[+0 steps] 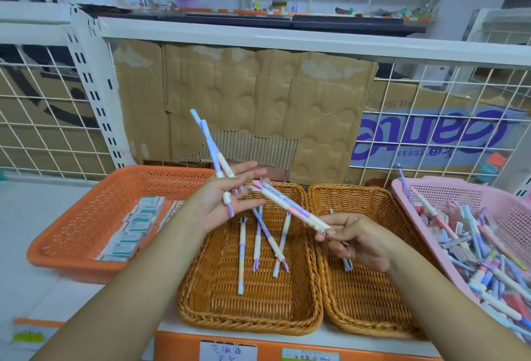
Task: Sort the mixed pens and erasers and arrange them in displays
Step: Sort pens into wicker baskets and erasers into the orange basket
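Note:
My left hand (221, 202) is palm up over the left wicker basket (230, 312), fingers stretched out, with two pastel blue-and-white pens (211, 145) clamped across the palm and sticking up to the left. My right hand (353, 241) pinches the lower end of two more pastel pens (290, 207), whose pink tips point at my left fingers. Several similar pens (258, 243) lie in the left wicker basket. The right wicker basket (367, 312) is partly hidden by my right hand. Boxed erasers (138, 222) are stacked in the orange basket (71, 234).
A pink basket (448, 188) at the right holds a mixed heap of pens and erasers (477, 248). Behind the baskets stand torn cardboard (258, 102) and a white wire grid (442, 125). The shelf's orange front edge (178, 343) with labels runs below.

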